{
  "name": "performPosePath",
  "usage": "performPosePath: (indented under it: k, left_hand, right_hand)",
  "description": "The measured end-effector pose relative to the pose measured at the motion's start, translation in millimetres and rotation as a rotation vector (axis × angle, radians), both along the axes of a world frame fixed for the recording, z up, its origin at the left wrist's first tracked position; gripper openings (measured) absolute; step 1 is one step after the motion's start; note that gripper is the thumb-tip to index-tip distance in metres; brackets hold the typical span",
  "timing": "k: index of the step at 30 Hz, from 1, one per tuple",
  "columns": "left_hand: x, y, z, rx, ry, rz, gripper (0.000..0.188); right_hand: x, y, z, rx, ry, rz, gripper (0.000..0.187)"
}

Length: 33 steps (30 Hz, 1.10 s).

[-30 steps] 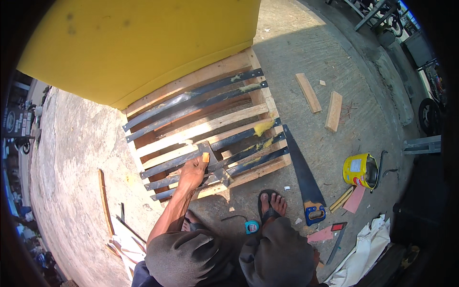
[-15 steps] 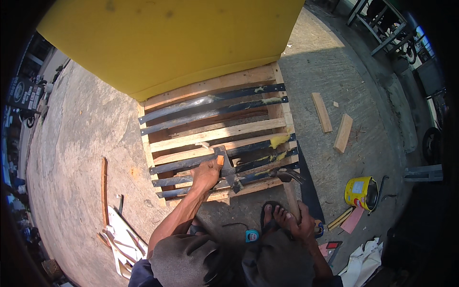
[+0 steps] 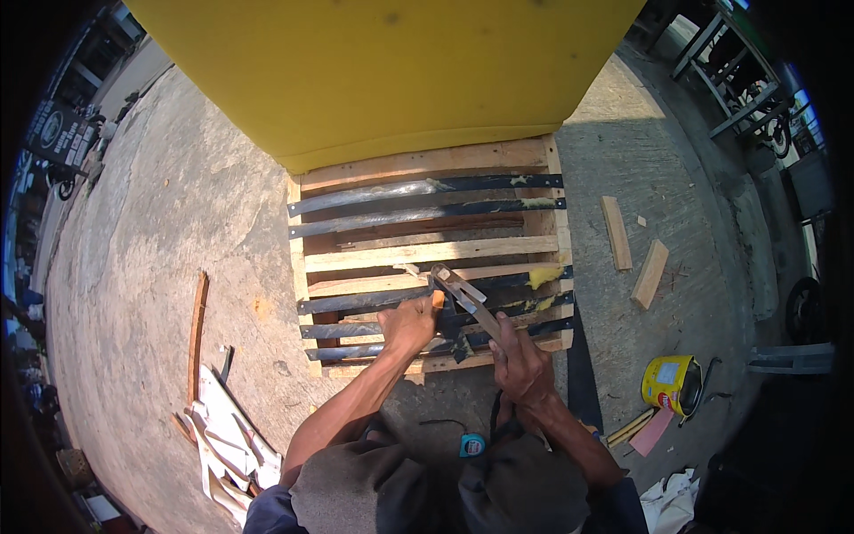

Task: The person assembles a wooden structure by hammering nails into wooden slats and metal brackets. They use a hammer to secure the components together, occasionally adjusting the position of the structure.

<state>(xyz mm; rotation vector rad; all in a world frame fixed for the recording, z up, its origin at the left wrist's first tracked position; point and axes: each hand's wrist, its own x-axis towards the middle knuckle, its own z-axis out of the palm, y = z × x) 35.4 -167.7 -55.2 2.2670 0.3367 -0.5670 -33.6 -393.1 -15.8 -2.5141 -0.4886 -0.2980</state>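
My left hand is closed in a fist over the front slats of a wooden frame. An orange-ended piece sticks up from it; its lower part is hidden. Beside the fist, a short black strap crosses the frame's black bands. In my right hand is the handle of a claw hammer, slanting up to the left. Its metal head is just above the orange end; I cannot tell whether they touch.
A large yellow padded panel rises behind the frame. Wood offcuts and a yellow can lie to the right. A blue tape measure is between my feet. White material and a wooden strip lie left.
My right hand has brought the hammer up and left from beside my foot to the orange-ended piece. My left fist keeps its place on the slats. The whole view has shifted slightly.
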Motion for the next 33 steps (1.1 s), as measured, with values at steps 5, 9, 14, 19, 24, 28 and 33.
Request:
performPosePath:
  k: [5, 9, 14, 19, 24, 28, 33]
  left_hand:
    - [-4, 1, -8, -0.065, -0.122, -0.013, 0.050]
    - [-7, -1, -9, -0.011, -0.179, -0.025, 0.044]
    - [-3, -2, -5, -0.011, -0.067, -0.025, 0.036]
    - [-4, -1, -3, -0.039, -0.122, -0.013, 0.037]
    - [-6, 0, -5, -0.009, -0.082, -0.040, 0.041]
    - [-7, -2, -9, 0.033, -0.211, -0.033, 0.044]
    - [-10, -2, -11, 0.014, -0.269, -0.020, 0.046]
  right_hand:
    - [-1, -6, -6, -0.089, 0.059, -0.040, 0.059]
    - [-4, -4, -5, -0.151, 0.121, -0.016, 0.059]
    - [-5, -3, -5, -0.051, 0.021, -0.004, 0.058]
    - [-3, -3, -10, 0.026, 0.107, -0.073, 0.058]
    - [-10, 4, -13, -0.065, 0.344, -0.093, 0.055]
    - [-16, 10, -11, 0.085, 0.269, -0.144, 0.054]
    - [-17, 11, -13, 0.131, 0.243, -0.174, 0.055]
